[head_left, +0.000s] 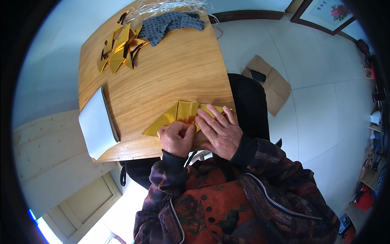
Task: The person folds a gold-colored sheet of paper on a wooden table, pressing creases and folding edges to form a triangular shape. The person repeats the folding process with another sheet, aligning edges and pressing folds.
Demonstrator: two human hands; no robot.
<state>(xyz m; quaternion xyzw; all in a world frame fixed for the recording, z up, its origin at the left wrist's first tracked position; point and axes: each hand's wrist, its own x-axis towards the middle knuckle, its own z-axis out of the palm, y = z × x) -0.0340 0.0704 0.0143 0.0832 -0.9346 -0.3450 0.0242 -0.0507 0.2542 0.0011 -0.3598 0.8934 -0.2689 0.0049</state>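
Observation:
A sheet of shiny gold paper (pixel 164 118), folded with pointed ends, lies at the near edge of the wooden table. My left hand (pixel 177 137) is closed on its near edge, thumb and curled fingers pinching the paper. Across the right part of the sheet, my right hand (pixel 219 131) lies flat with its fingers stretched out and a little apart, pressing on it. The hands cover part of the near edge, so the folds there are hidden.
Several folded gold paper pieces (pixel 118 49) are piled at the table's far left. Beside them lie a grey textured cloth (pixel 170 25) and clear plastic strips (pixel 166 5). A white stack of sheets (pixel 96 124) sits at the left edge. Flattened brown cardboard (pixel 273 87) rests on the floor.

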